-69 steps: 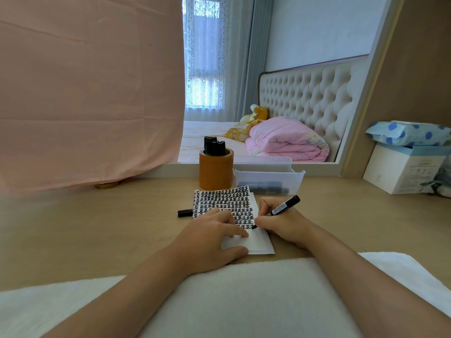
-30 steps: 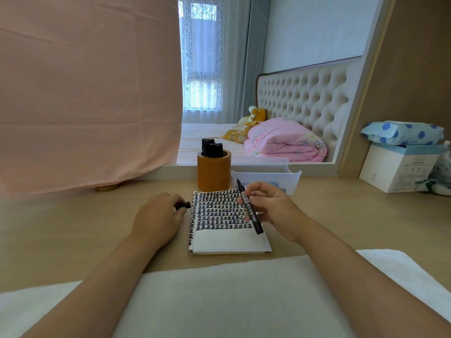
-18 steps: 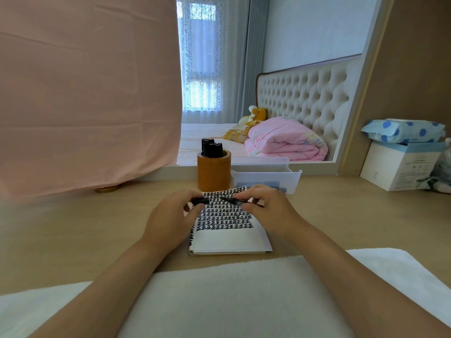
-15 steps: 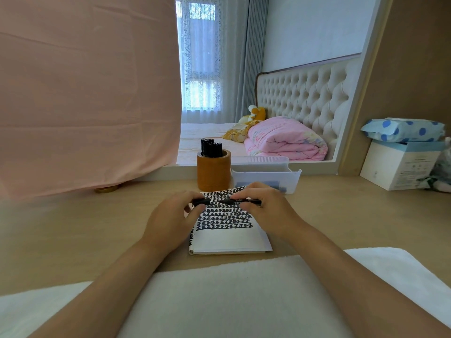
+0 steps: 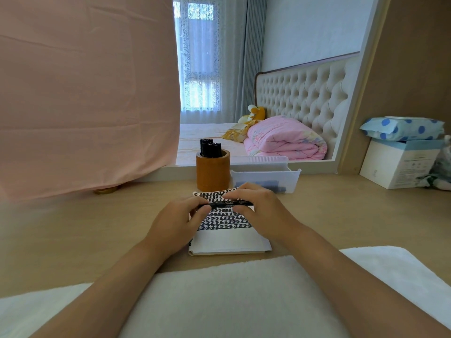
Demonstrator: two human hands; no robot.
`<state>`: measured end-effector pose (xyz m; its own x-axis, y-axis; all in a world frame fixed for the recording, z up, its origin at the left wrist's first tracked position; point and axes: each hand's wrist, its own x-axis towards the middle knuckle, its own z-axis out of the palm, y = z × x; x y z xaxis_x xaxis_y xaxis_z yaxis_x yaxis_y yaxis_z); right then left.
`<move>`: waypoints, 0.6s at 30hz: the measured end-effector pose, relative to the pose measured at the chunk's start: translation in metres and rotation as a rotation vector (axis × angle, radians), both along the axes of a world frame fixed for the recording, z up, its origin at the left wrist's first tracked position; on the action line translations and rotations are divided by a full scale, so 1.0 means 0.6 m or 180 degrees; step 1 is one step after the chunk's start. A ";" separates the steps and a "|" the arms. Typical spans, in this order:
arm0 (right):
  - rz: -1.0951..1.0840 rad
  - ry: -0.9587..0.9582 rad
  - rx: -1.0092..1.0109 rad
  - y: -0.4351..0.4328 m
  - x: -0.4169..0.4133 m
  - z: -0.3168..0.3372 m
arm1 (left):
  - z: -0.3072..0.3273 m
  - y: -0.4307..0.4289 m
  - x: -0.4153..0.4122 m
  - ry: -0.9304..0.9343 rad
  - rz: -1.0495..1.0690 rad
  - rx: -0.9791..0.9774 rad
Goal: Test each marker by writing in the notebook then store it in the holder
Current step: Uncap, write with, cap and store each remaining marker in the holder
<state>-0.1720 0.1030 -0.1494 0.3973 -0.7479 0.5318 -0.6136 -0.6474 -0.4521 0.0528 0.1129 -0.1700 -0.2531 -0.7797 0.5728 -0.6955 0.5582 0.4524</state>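
A black marker (image 5: 228, 203) lies level above the notebook (image 5: 227, 240), held between both hands. My left hand (image 5: 175, 223) pinches its left end, where the cap sits. My right hand (image 5: 261, 211) grips the barrel from the right, fingers curled over it. The notebook's open page is covered with rows of black marks, with a blank strip at its near edge. Behind it stands a round brown holder (image 5: 212, 170) with several black markers (image 5: 210, 148) upright in it.
A clear plastic bin (image 5: 264, 176) with dark markers inside sits right of the holder. A white box (image 5: 400, 164) with a blue-dotted pack on it stands at the far right. A white towel (image 5: 219, 301) lies along the near edge. Pink cloth (image 5: 85, 93) hangs at left.
My right hand lifted the marker off the page and turned it level. My left hand picked up the cap from beside the notebook and brought it onto the marker's tip.
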 end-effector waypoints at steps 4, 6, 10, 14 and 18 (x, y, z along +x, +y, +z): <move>0.0027 0.0350 -0.0341 0.002 0.006 0.003 | 0.004 0.004 -0.003 -0.0050 -0.0052 0.0054; 0.0038 0.0484 -0.0549 0.003 0.005 0.006 | 0.004 0.004 -0.004 -0.0078 -0.0053 0.0077; 0.0131 0.0537 -0.0618 0.004 0.003 0.005 | 0.007 0.004 -0.007 -0.0190 -0.0087 0.0049; 0.0246 0.0342 -0.0220 0.000 0.011 0.003 | 0.015 0.004 -0.010 -0.0243 -0.0051 -0.0198; 0.0229 0.0310 0.0278 0.002 0.010 0.004 | 0.024 0.004 -0.012 -0.0461 -0.0163 -0.0255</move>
<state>-0.1661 0.1042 -0.1469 0.4981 -0.7574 0.4222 -0.6108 -0.6521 -0.4491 0.0457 0.1156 -0.1557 -0.3759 -0.7169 0.5872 -0.7199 0.6249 0.3020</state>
